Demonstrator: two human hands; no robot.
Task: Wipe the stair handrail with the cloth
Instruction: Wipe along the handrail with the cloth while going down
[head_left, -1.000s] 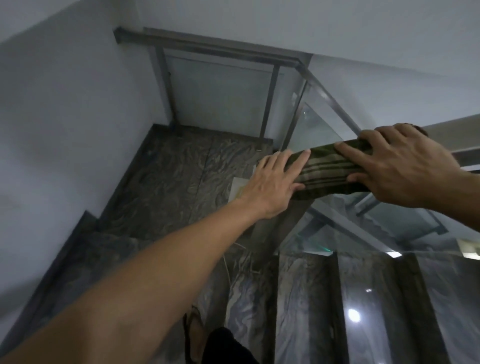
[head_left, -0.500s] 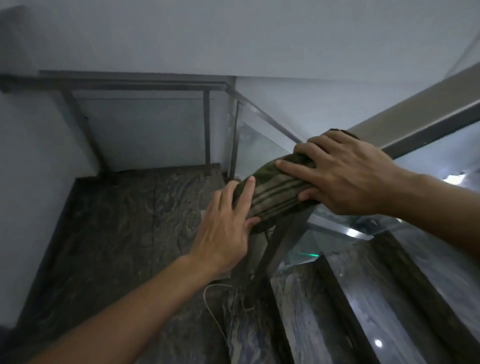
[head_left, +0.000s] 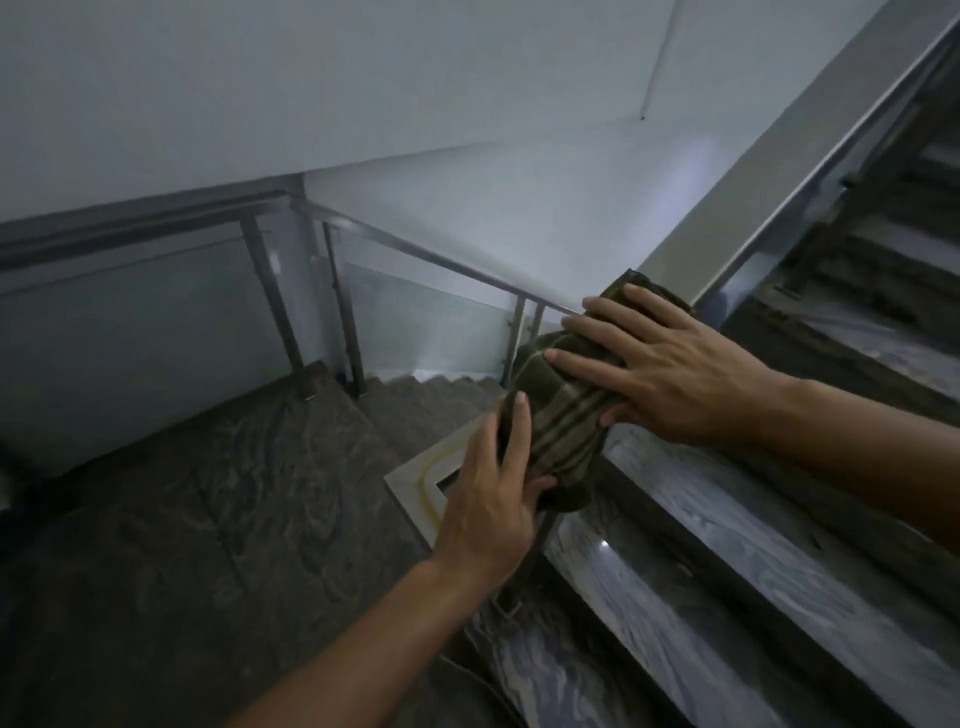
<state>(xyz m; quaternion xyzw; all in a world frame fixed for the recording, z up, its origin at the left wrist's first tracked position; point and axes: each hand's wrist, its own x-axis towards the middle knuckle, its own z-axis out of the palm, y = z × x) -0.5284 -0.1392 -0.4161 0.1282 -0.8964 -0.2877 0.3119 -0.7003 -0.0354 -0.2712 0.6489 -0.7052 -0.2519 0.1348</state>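
Note:
A dark green striped cloth (head_left: 558, 415) is draped over the lower end of the grey metal stair handrail (head_left: 789, 150), which rises to the upper right. My right hand (head_left: 654, 374) lies flat on top of the cloth, fingers spread, pressing it onto the rail. My left hand (head_left: 493, 499) holds the cloth's lower end from the left side, fingers against the fabric and thumb under it. The rail under the cloth is hidden.
A dark marble landing (head_left: 208, 519) lies below at left. Marble steps (head_left: 727, 571) climb to the right. A lower railing with glass panels (head_left: 405, 306) runs down a further flight. White walls stand behind. A pale tile piece (head_left: 421, 478) lies on the landing edge.
The view has swung right and up the stairs. Both hands stay on the cloth; my left hand has shifted round to the cloth's lower end.

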